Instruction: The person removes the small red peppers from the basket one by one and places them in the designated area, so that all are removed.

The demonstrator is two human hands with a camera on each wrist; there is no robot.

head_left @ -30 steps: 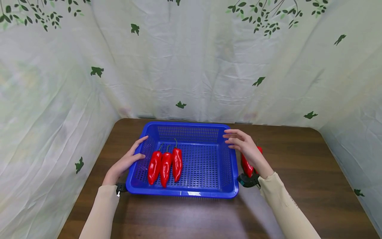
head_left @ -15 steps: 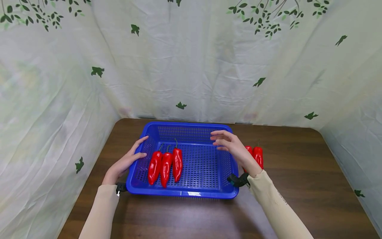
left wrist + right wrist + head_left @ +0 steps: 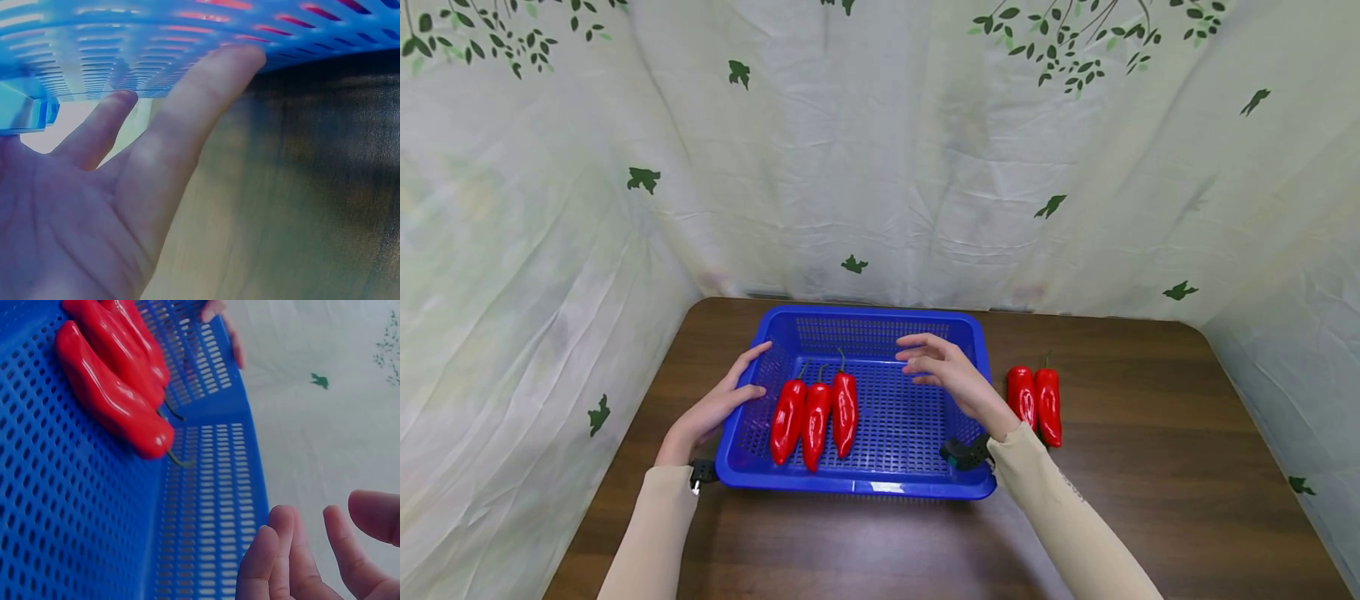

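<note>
My left hand (image 3: 711, 411) rests at the left side of a blue plastic basket (image 3: 917, 485), its thumb and fingers fairly straight over the rim. In the left wrist view, the thumb (image 3: 200, 100) lies along the slotted wall. Three glossy red peppers with green stems lie side by side in the basket's left half; the rightmost is a red pepper (image 3: 845, 415), seen close as a red pepper (image 3: 109, 397) in the right wrist view. My right hand (image 3: 955, 375) hovers over the basket's right half, fingers loosely bent and holding nothing.
Two more red peppers (image 3: 1048, 408) lie on the brown wooden table (image 3: 1150, 467), right of the basket and beside my right forearm. A pale curtain (image 3: 880, 167) with green leaf prints stands behind the table and at both sides.
My right hand has moved left from the basket's right rim to above its inside, uncovering the two peppers on the table. The left hand and the peppers in the basket stay put.
</note>
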